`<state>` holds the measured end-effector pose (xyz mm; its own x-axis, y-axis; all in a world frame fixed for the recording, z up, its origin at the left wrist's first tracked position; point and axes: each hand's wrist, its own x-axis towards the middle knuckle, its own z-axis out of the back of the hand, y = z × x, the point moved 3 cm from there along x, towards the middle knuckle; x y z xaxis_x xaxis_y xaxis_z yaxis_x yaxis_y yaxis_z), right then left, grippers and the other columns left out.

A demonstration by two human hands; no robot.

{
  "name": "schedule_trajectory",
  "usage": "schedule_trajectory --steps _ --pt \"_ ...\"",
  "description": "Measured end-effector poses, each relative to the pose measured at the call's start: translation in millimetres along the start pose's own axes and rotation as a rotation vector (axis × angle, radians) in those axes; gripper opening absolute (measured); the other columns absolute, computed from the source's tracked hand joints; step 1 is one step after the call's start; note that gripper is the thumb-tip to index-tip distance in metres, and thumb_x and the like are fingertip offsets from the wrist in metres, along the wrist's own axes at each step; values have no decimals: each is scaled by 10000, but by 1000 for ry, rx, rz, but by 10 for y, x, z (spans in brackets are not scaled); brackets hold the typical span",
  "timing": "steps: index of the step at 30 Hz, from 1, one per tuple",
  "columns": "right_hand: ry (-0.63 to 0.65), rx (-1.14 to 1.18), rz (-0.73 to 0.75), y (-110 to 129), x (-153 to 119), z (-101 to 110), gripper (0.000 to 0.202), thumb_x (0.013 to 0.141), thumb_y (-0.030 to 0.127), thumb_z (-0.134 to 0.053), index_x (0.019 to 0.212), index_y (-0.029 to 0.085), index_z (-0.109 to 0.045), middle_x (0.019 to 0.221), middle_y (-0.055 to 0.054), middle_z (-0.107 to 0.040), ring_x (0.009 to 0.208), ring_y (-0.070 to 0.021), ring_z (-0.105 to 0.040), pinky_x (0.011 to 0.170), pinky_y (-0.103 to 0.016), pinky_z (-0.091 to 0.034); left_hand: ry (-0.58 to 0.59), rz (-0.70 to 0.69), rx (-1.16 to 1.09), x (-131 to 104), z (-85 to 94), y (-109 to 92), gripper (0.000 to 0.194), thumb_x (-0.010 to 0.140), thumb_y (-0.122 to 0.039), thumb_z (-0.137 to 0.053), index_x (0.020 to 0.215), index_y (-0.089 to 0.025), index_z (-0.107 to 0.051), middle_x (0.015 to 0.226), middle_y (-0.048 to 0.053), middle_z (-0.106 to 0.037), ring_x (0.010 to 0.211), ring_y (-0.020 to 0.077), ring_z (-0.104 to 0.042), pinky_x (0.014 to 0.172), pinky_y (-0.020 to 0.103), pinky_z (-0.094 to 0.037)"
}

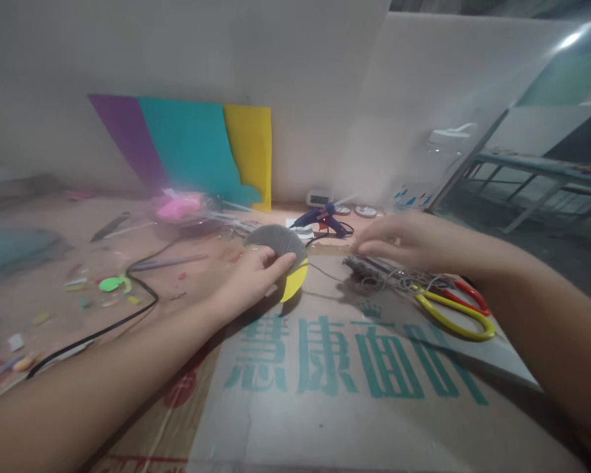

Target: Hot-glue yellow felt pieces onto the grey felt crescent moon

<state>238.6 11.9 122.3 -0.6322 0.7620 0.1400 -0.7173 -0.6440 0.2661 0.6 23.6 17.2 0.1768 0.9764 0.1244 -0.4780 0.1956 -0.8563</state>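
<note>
Backdrop: pale wall (320, 79) behind a littered pinkish table (98, 263), with a printed sheet (325, 420) in front.
Disc (278, 240): at the sheet's far edge, gripped by the left hand (253, 276), thumb on top; grey, with a yellow part bare.
Handling: probably best to hold the disc steady and keep the strand lightly taut, free of snags.
Cord pile (367, 272): tangled, just beneath the right hand (394, 240), beside red-and-yellow scissors handles (487, 328).
Glue gun (318, 215): beyond the disc.
Unclear: whether the curled right fingers pinch cord; the disc's underside; blurred scraps leftward.
</note>
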Motion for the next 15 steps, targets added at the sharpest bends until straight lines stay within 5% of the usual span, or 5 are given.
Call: schedule_trajectory --steps 3,7,11,15 --pt "-107 102 -110 43 110 -198 310 895 448 -569 1053 232 -723 1065 -59 -726 896 -203 -653 714 -286 -476 -61 -92 139 -23 -4 -45 480 853 -578 -511 576 -193 -438 535 -35 -452 498 110 -427 478 250 -278" --pt "80 531 -228 128 215 -632 485 813 410 -673 1244 201 -595 1111 -81 -705 636 -123 -621 552 -256 -488 -109 -144 184 -60 6 -91 466 867 -534 -509 556 -199 -423 540 -39 -431 527 119 -421 510 260 -282" --pt "131 668 -349 67 242 -868 245 843 363 -610 966 159 -665 672 8 -645 442 -78 -481 422 -215 -370 -108 -134 207 -81 10 -115 458 867 -524 -511 550 -206 -422 526 -38 -422 528 130 -419 519 272 -273" --pt "-162 435 -173 35 261 -777 181 861 314 -585 793 169 -669 708 -10 -657 618 -126 -559 578 -256 -424 -63 -160 228 -82 -18 -118 447 869 -489 -527 540 -207 -418 526 -30 -446 534 138 -432 541 281 -273"
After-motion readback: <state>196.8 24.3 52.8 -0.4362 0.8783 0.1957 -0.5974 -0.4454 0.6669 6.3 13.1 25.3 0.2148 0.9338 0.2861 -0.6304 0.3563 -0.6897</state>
